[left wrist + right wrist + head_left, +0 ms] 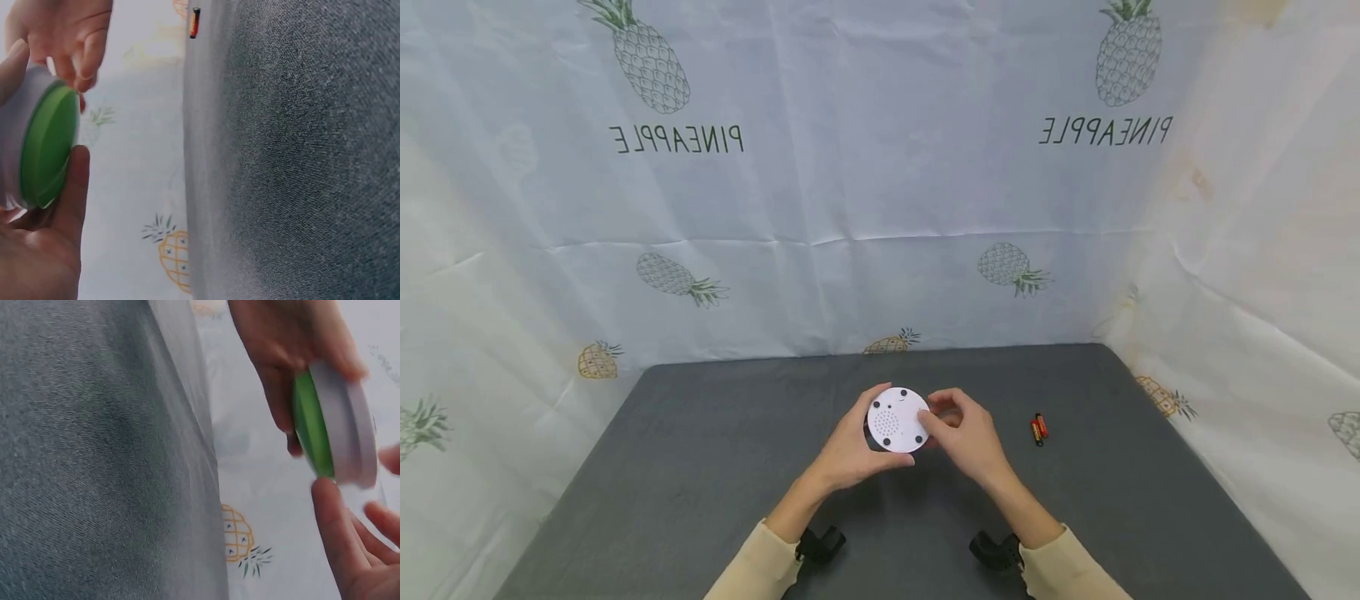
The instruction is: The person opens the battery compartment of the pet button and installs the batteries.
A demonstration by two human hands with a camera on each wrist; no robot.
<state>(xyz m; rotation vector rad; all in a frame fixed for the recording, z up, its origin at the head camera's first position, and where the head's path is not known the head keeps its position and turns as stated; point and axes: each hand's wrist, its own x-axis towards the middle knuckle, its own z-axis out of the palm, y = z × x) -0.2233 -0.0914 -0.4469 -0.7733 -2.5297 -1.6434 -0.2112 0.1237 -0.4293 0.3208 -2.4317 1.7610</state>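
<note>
A round device with a white back (891, 423), dotted with small holes and dark round feet, is held up over the table in both hands. Its other side is green (50, 147), with a stepped rim, as the left wrist view shows. My left hand (848, 450) grips it by the rim, thumb along the near edge and fingers around the far side. At the right edge, my right hand (972, 433) has its thumb over the white back and bent fingers at the rim. In the right wrist view a right fingertip (325, 490) meets the green edge.
Two small red-and-black batteries (1038, 429) lie side by side on the dark grey table (700, 467), to the right of the hands. A white cloth (880, 183) printed with pineapples hangs behind the table and along its sides.
</note>
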